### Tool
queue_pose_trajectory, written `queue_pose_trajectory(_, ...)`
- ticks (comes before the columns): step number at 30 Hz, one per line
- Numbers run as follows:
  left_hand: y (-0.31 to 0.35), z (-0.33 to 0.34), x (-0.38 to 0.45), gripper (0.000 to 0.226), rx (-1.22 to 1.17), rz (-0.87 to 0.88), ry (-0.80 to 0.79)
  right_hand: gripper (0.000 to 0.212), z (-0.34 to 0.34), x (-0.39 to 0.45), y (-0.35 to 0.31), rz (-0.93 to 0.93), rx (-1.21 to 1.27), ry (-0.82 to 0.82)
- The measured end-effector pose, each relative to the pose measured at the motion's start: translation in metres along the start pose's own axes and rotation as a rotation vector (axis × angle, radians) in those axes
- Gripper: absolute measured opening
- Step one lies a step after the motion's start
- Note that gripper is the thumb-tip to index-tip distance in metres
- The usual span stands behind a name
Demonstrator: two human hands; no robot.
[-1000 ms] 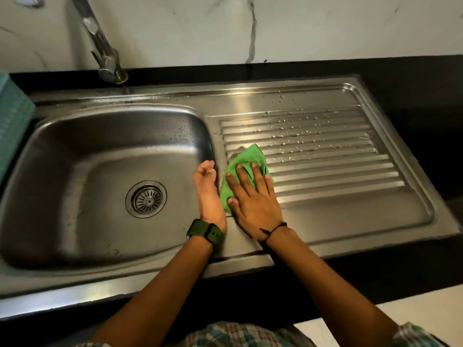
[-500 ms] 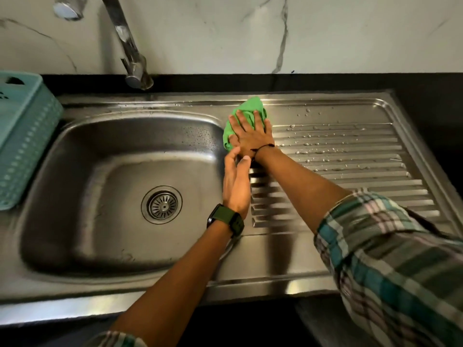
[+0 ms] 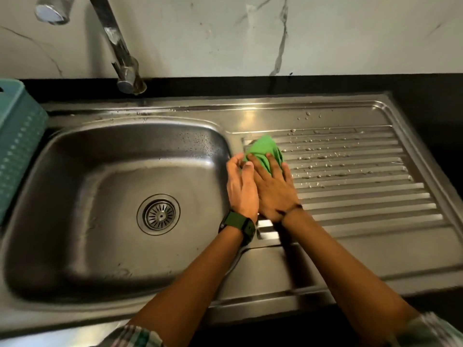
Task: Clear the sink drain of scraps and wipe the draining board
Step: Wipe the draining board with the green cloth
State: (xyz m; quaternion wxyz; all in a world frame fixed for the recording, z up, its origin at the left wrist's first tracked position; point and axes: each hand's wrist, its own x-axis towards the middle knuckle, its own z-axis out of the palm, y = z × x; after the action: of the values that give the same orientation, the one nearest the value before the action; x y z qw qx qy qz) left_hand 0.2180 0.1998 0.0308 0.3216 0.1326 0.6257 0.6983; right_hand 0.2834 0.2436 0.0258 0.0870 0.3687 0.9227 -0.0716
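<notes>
Pulling green microfibre cloth [image 3: 265, 152] back from far edge; right hand [image 3: 273, 189] fingers flat on it, left hand [image 3: 241, 186] fingers relaxed alongside; droplets remain right of fingers on ribbed steel draining board [image 3: 363, 186].

Green cloth [image 3: 264, 152] bunched on the ribbed draining board [image 3: 363, 186], poking out past the right fingertips [image 3: 269, 156]; droplets bead the ribs beyond them. Round slotted drain [image 3: 158, 217] sits left of the fingers, down in the basin.

Dim, warm light leaves glare streaks along the draining board [image 3: 350, 196] ridges, the sink basin [image 3: 75, 196] shadowed, both hands motion-blurred, and wide-angle bending at the edges.
</notes>
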Motion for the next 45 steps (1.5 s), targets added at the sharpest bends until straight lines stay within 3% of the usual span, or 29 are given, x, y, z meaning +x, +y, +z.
queue_pose_trajectory(6,0.008,0.008,0.024,0.026,-0.014,0.011,-0.044,0.058,-0.017,0.058,-0.002,0.048,-0.002,0.003)
queue_pose_trajectory(12,-0.002,0.004,0.017,0.05,0.135,0.07,-0.089,0.054,-0.028,0.056,0.025,0.074,0.077,0.042)
queue_pose_trajectory(16,-0.004,0.002,0.015,0.06,0.237,0.094,-0.117,0.054,-0.029,0.042,0.095,0.277,0.11,0.075)
queue_pose_trajectory(21,-0.007,-0.001,0.015,0.058,0.176,0.094,-0.133,0.055,-0.043,0.025,0.187,0.557,0.121,0.002)
queue_pose_trajectory(24,-0.008,-0.002,0.019,0.055,0.11,0.081,-0.12,0.058,-0.043,0.035,0.163,0.586,0.196,0.009)
queue_pose_trajectory(30,-0.009,-0.001,0.019,0.061,0.083,0.091,-0.131,0.057,-0.018,0.061,-0.001,0.16,0.13,0.036)
queue_pose_trajectory(33,-0.005,-0.002,0.018,0.065,0.019,0.054,-0.052,0.053,-0.016,0.065,-0.021,0.07,0.101,0.045)
queue_pose_trajectory(37,0.0,0.005,0.009,0.07,0.266,0.171,-0.186,0.054,-0.017,0.049,0.017,0.059,0.064,0.096)
queue_pose_trajectory(41,0.0,0.007,0.008,0.069,0.368,0.224,-0.283,0.05,-0.021,0.015,0.116,0.363,0.101,0.142)
queue_pose_trajectory(45,0.004,0.005,0.005,0.066,0.338,0.175,-0.286,0.046,-0.035,0.005,0.174,0.502,0.109,0.09)
